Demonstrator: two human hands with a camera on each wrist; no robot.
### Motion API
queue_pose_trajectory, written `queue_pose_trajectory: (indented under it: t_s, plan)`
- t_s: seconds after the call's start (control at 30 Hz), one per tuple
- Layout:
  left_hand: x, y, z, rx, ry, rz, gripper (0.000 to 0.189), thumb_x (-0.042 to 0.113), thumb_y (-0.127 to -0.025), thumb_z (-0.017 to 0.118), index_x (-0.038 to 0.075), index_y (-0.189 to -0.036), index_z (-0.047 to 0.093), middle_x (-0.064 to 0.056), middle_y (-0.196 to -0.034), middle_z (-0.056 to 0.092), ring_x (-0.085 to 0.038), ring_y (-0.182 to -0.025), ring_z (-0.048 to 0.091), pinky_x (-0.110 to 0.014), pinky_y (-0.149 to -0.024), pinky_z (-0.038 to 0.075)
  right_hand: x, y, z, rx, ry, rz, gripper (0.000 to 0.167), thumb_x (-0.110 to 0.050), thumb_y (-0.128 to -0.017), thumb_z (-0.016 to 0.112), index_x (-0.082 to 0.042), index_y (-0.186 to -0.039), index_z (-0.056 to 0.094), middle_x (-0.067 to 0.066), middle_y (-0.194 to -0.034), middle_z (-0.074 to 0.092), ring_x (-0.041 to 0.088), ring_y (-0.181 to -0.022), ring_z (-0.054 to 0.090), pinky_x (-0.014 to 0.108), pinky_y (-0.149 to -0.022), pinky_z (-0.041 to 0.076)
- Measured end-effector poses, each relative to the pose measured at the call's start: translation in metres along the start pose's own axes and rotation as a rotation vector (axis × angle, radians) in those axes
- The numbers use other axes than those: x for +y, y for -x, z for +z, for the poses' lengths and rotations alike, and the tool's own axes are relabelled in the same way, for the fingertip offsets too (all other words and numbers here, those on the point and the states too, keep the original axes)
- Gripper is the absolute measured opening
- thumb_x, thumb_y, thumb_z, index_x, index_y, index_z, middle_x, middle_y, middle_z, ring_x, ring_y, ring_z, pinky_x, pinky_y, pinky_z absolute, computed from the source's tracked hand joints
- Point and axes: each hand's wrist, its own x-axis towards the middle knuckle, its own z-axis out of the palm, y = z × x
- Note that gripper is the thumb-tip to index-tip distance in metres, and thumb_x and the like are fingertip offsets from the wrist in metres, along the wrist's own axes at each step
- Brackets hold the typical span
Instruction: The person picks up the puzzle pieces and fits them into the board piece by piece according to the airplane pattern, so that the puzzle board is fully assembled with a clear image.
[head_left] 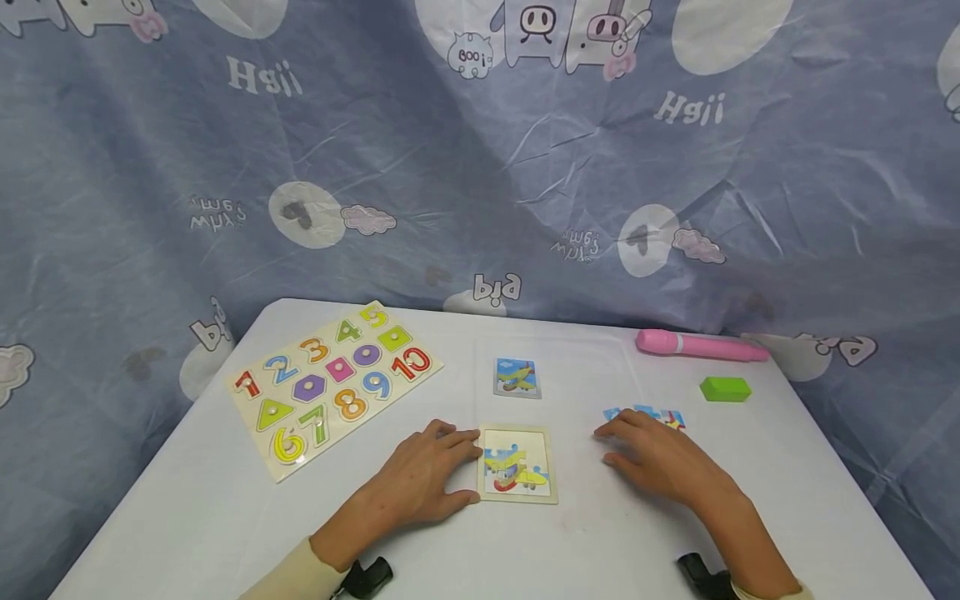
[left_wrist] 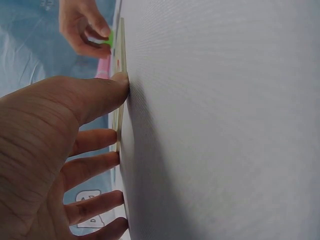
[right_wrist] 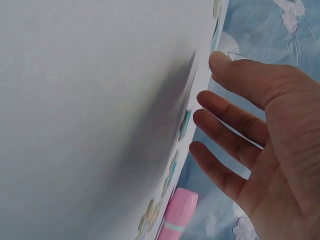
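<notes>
My left hand lies at the left side of a small wooden jigsaw tray. Its thumb and fingertips touch the tray's edge, spread rather than curled round it. Inside the tray, several joined pieces show part of a yellow airplane; the upper part and right side of the tray bed are bare. To the right, my right hand hovers low with loosely bent fingers, nothing between them. Loose blue puzzle pieces lie just beyond its knuckles, partly hidden by the hand. The right wrist view shows loose pieces past the fingertips.
A small airplane picture lies behind the tray. At the left is a wooden number-and-shape board. A green block and a pink marker-like stick lie at the back right. A patterned cloth hangs behind the white table.
</notes>
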Motion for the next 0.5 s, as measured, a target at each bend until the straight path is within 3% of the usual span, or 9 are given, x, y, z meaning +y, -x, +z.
queue_pose_trajectory:
  t_s: [0.3, 0.5]
  plan:
    - [0.0, 0.0, 0.0, -0.006, 0.0, -0.002, 0.058, 0.051, -0.093, 0.082, 0.021, -0.141, 0.07, 0.002, -0.158, 0.059, -0.026, -0.139, 0.054, -0.052, -0.103, 0.054, 0.018, 0.014, -0.006, -0.006, 0.009, 0.064, 0.031, -0.017, -0.092, 0.086, -0.019, -0.122, 0.078, 0.002, -0.123, 0.071, 0.029, -0.115, 0.069, 0.052, -0.089, 0.06]
    - [0.0, -0.001, 0.001, -0.015, -0.004, -0.011, 0.059, 0.053, -0.093, 0.081, 0.022, -0.142, 0.07, 0.003, -0.159, 0.058, -0.026, -0.14, 0.054, -0.052, -0.104, 0.054, 0.031, 0.023, -0.008, -0.019, 0.021, 0.092, 0.032, -0.017, -0.091, 0.086, -0.016, -0.123, 0.078, 0.003, -0.121, 0.07, 0.028, -0.113, 0.069, 0.053, -0.09, 0.06]
